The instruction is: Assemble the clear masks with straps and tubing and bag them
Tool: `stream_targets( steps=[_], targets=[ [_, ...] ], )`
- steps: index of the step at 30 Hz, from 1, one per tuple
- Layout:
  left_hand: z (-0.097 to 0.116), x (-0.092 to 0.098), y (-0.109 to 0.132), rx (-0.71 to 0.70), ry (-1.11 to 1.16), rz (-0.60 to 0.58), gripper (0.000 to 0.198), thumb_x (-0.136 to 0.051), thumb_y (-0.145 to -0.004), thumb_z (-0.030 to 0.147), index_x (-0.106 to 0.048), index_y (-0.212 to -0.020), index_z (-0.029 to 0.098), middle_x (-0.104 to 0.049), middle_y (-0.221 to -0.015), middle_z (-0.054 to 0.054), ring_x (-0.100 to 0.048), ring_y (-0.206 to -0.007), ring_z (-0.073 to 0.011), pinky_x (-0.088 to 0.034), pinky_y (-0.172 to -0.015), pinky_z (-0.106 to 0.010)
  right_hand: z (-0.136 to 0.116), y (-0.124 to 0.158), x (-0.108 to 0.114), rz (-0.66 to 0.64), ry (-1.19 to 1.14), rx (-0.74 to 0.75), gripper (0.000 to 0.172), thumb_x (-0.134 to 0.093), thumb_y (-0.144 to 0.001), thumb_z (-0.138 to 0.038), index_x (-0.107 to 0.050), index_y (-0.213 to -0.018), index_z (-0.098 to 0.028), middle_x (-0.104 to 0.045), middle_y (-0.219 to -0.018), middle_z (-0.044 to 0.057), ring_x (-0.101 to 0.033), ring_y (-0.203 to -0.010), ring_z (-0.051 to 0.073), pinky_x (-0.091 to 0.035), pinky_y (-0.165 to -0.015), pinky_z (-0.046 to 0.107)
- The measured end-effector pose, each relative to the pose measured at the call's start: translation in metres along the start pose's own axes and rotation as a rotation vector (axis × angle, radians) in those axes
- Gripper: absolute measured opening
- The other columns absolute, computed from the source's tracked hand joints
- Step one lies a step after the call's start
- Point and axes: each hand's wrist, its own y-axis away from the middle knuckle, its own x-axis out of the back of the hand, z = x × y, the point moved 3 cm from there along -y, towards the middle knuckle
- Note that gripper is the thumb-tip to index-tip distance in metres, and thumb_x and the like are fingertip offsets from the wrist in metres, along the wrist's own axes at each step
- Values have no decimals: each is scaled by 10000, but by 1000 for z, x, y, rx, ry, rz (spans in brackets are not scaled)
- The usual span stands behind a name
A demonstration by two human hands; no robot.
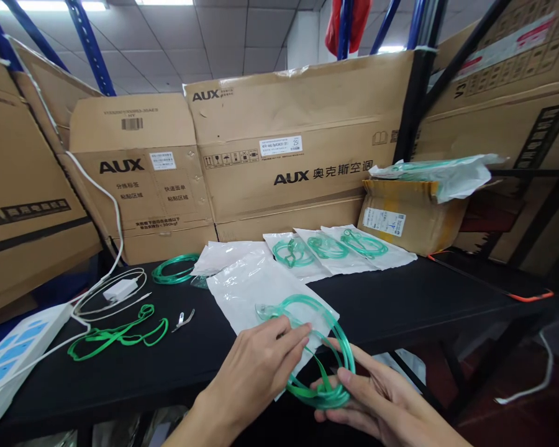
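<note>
My right hand (377, 391) is closed around the lower right side of a coil of clear green oxygen tubing (347, 344), with the thumb on top and the fingers beneath. At the coil's upper left, my left hand (261, 360) has its fingers bent and pressed together on the tubing; its palm side is hidden. A clear plastic end piece (263, 310) sticks out beyond the left knuckles. Inside the coil hangs a flat green strap (323, 369). Behind the coil, a white pouch (240, 292) lies on the black table (186, 360), partly covered by my hands.
Several white pouches with green coils (328, 247) lie at the back. Left are another green coil (174, 270), a loose green strap (121, 335), a small metal clip (182, 320), a white charger (121, 290) and a power strip (13, 360). Cardboard boxes (298, 136) wall the rear.
</note>
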Motion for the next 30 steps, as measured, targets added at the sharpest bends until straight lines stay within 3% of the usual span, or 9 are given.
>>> stream_targets(
  steps=[6, 14, 18, 21, 26, 30],
  targets=[
    [11, -9, 4, -37, -33, 42, 341, -405, -1135, 269, -668, -1346, 214, -693, -931, -48, -719, -800, -236, -639, -703, -369, -2, -10, -11, -28, 89, 39, 679, -828, -877, -534, -647, -1475, -267, -803, -1202, 101, -784, -1015, 293, -592, -1051, 510],
    [15, -10, 7, -18, -22, 50, 334, -406, -1133, 277, -644, -1362, 232, -683, -935, -44, -706, -784, -236, -638, -690, -369, 1, -7, -11, -17, 97, 49, 711, -808, -873, -581, -629, -1491, -279, -718, -1413, 116, -642, -1344, 365, -491, -1172, 539],
    [21, -13, 9, -45, -61, 44, 366, -388, -1139, 282, -622, -1410, 206, -691, -904, -48, -707, -754, -236, -630, -659, -346, 9, -11, -7, -48, 92, 49, 772, -816, -852, -611, -591, -1521, -299, -674, -1478, 110, -594, -1403, 355, -423, -1222, 548],
    [23, -14, 9, -61, -59, 87, 347, -393, -1136, 278, -662, -1340, 196, -691, -871, -47, -719, -729, -234, -624, -621, -328, 16, -14, -4, -56, 69, 54, 779, -814, -850, -622, -587, -1522, -301, -704, -1429, 112, -633, -1361, 341, -434, -1213, 541],
    [28, -16, 10, -144, -52, 176, 354, -370, -1138, 242, -667, -1308, 152, -706, -834, -53, -729, -672, -213, -597, -551, -286, 27, -20, -8, -99, 51, 35, 801, -830, -826, -633, -607, -1499, -261, -805, -1178, 107, -724, -1221, 328, -469, -1180, 552],
    [40, -21, 12, -249, -97, 290, 342, -373, -1121, 192, -666, -1281, 122, -696, -749, -30, -692, -550, -186, -496, -406, -250, 32, -22, -4, -65, 111, 86, 691, -792, -863, -613, -653, -1446, -267, -784, -1251, 130, -672, -1307, 357, -440, -1194, 561]
  ],
)
